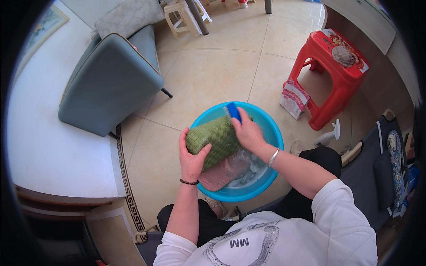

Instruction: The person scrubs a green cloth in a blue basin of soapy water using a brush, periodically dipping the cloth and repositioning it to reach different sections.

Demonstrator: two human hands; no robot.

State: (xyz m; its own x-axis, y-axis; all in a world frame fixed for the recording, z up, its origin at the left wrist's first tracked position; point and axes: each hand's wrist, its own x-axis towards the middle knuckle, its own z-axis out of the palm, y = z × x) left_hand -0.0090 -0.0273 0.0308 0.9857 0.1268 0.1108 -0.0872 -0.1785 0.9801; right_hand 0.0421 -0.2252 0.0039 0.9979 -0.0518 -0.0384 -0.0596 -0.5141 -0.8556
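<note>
My left hand (pixel 193 159) grips the left end of a green woven item (pixel 213 138), perhaps a basket or bag, tilted over a blue plastic basin (pixel 279 146). In my right hand (pixel 249 131) is a blue scrubbing brush (pixel 234 112), its bristles at the item's upper edge; that area is slightly blurred. Under the green item a pink ribbed item (pixel 218 174) lies partly in sudsy water (pixel 254 173) in the basin. The green item hides part of the pink one.
A red plastic stool (pixel 319 76) with a crumpled grey thing (pixel 343 56) on top stands at upper right, a pink-and-white packet (pixel 294 99) against its leg. A white spray-bottle head (pixel 327 134) is near my right knee. At upper left stands a blue-grey chair (pixel 109 86).
</note>
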